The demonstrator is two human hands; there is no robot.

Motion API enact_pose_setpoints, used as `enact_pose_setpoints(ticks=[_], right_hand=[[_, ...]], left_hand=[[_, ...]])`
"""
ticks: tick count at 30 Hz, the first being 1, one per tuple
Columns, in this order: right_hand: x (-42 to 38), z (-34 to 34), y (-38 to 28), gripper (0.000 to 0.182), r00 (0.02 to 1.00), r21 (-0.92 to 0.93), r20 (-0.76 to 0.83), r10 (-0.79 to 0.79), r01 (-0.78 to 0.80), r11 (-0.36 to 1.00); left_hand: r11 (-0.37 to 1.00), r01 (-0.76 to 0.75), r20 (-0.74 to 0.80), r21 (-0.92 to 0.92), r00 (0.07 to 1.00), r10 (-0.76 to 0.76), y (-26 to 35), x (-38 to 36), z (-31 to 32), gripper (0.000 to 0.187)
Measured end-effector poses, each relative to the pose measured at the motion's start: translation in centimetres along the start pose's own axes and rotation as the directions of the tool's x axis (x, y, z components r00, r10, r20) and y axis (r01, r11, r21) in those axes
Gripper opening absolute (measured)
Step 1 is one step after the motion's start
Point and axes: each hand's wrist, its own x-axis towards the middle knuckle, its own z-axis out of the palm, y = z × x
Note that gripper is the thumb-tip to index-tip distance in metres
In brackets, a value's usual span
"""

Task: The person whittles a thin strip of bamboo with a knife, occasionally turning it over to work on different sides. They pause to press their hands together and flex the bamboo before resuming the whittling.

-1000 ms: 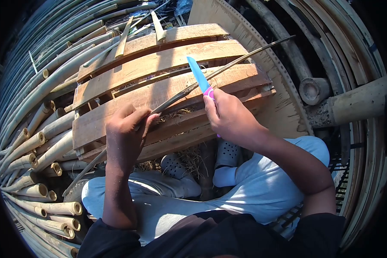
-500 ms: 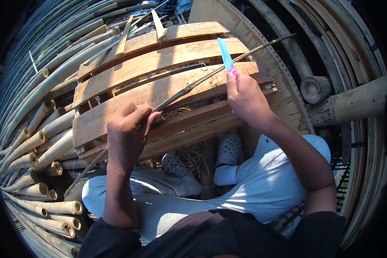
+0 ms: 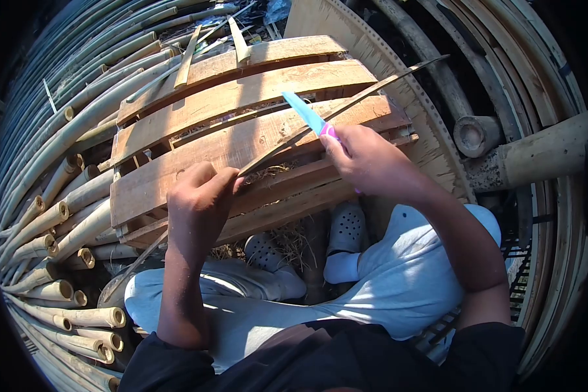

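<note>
My left hand (image 3: 201, 199) is closed round a long thin bamboo strip (image 3: 362, 95), which runs from low on the left up to the far right, over a slatted wooden crate (image 3: 202, 145). My right hand (image 3: 366, 157) grips the pink handle of a knife with a blue blade (image 3: 304, 114). The blade lies at the strip, its tip pointing up and left. Fingers cover most of the handle.
Bamboo poles (image 3: 88, 191) are stacked along the left. Two short split pieces (image 3: 188, 57) rest on the crate's far slats. A plywood sheet (image 3: 431, 134) and a thick bamboo pole (image 3: 545, 153) are at the right. My shoes are below the crate.
My right hand and the knife have moved left and down along the strip, and the blade now tilts further left. The strip has turned slightly in my left hand, which has shifted a little right.
</note>
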Motion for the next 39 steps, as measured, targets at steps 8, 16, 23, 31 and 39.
enact_pose_setpoints(ticks=[8,16,23,31,39], right_hand=[[-1.0,3.2,-0.4,0.036,0.999,-0.118,-0.054,-0.006,-0.001,0.993],[-0.6,3.2,0.3,0.034,0.985,-0.060,-0.129,-0.116,0.109,0.992],[1.4,0.1,3.2,0.034,0.961,-0.132,-0.274,0.045,-0.084,0.988],[1.8,-1.1,2.8,0.042,0.966,0.135,-0.213,0.150,-0.123,0.983],[1.1,0.4,2.6,0.038,0.970,0.029,-0.243,0.003,0.004,1.000]], left_hand=[[0.998,-0.036,0.025,0.053,0.999,0.035,-0.1,0.0,0.1,0.016],[0.998,0.011,0.033,0.066,0.999,-0.013,-0.3,0.1,0.1,0.015],[1.000,0.018,-0.007,-0.017,1.000,-0.018,-0.7,0.1,0.4,0.015],[0.999,0.036,0.038,-0.031,0.999,-0.035,-1.1,0.4,-0.1,0.015],[0.999,0.032,0.046,-0.038,0.998,-0.030,-0.8,0.5,-0.8,0.019]])
